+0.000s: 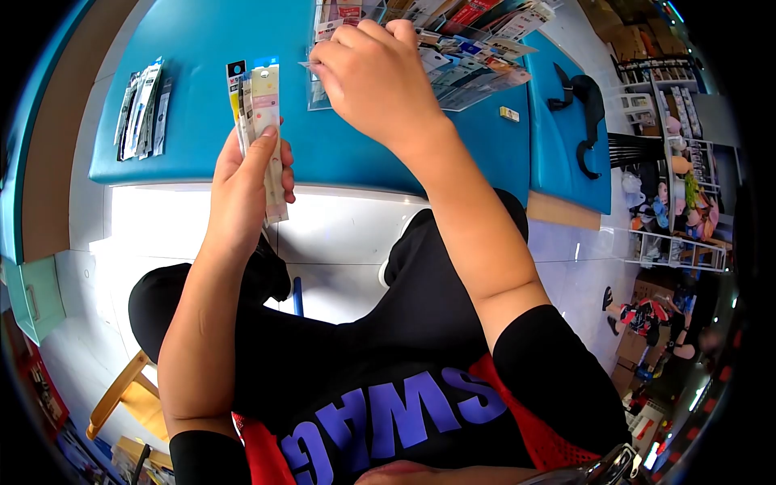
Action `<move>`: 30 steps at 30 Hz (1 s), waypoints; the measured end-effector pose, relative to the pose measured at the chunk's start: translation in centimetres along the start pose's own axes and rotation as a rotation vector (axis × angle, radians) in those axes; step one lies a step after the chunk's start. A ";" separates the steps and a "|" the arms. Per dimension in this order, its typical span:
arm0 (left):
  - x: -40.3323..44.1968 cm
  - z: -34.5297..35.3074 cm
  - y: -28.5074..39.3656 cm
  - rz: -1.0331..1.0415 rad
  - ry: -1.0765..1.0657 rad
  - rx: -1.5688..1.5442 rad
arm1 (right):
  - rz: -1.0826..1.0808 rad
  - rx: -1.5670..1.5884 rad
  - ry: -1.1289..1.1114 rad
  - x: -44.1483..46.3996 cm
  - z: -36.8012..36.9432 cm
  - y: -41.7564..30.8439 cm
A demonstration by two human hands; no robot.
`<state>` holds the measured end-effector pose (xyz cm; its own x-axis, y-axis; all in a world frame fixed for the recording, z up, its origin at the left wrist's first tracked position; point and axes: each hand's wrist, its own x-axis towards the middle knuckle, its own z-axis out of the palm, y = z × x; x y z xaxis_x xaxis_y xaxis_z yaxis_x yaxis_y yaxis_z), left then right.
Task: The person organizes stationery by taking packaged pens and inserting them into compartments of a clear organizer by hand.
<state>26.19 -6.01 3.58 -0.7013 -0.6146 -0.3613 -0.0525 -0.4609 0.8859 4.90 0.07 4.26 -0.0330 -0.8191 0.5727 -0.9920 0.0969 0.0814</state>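
My left hand (pixel 255 166) is closed round several slim packets (pixel 265 97), held upright with the thumb across the front one. They look like pen or refill packs with hang holes; the front one is pale pink and cream with a blue top. My right hand (pixel 372 73) is at the left part of a clear plastic organizer (pixel 481 99), back of the hand toward me, fingers curled. Whatever lies under those fingers is hidden. Many flat packets (pixel 465 69) stand in the organizer's compartments.
More slim packets (pixel 141 109) lie in a pile at the left of the blue table (pixel 194 40). A small yellow and white box (pixel 509 114) sits right of the organizer. A black curved object (pixel 594 121) rests on the blue surface beyond. Stocked shelves (pixel 687 194) stand at far right.
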 end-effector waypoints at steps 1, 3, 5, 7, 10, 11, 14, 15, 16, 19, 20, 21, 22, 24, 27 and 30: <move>0.0 0.0 0.0 -0.001 -0.002 0.005 | 0.023 0.030 0.005 0.2 -0.3 0.1; 0.0 0.0 0.2 0.000 -0.005 0.012 | 0.045 0.069 0.055 0.3 -0.3 0.3; 0.0 0.0 0.2 0.000 -0.009 0.016 | 0.045 0.086 0.144 0.4 0.2 0.9; 0.0 0.0 0.1 -0.001 -0.016 0.018 | 0.044 0.060 0.132 0.3 0.5 1.2; 0.0 -0.1 0.0 -0.006 -0.021 0.021 | 0.013 -0.001 0.129 0.3 0.2 1.1; 0.0 -0.1 0.0 -0.008 -0.022 0.023 | -0.003 -0.025 0.131 0.4 0.0 1.0; 0.0 -0.1 0.0 -0.012 -0.019 0.031 | -0.003 -0.018 0.138 0.7 -0.7 0.7; 0.0 0.0 0.0 -0.012 -0.014 0.035 | 0.007 0.012 0.141 0.8 -0.9 0.6; 0.0 0.1 0.1 -0.011 -0.010 0.040 | 0.031 0.060 0.141 1.0 -1.2 0.3; -0.3 0.3 0.0 0.019 0.005 0.073 | 0.166 0.342 0.128 1.4 -2.6 -1.0; -0.3 0.0 -0.2 0.042 -0.012 0.081 | 0.224 0.462 0.095 1.5 -3.3 -1.7; -0.1 -0.3 -0.6 0.035 0.019 0.061 | 0.246 0.552 0.055 1.5 -3.4 -2.0; 0.0 -0.6 -0.8 0.053 0.008 0.050 | 0.272 0.640 0.016 1.6 -3.6 -2.3; 0.1 -0.8 -1.0 0.069 0.015 0.064 | 0.398 0.893 -0.289 2.0 -5.5 -2.2; 0.2 -0.8 -1.4 0.070 0.074 0.070 | 0.399 1.097 -0.273 1.7 -5.2 -2.0; 0.3 -0.5 -1.9 0.107 0.111 0.094 | 0.442 1.132 -0.269 1.5 -6.6 -2.1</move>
<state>26.47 -5.64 1.66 -0.6240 -0.7259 -0.2892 -0.0521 -0.3306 0.9423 7.71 2.36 10.30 -0.2820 -0.9431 0.1761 -0.4326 -0.0388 -0.9008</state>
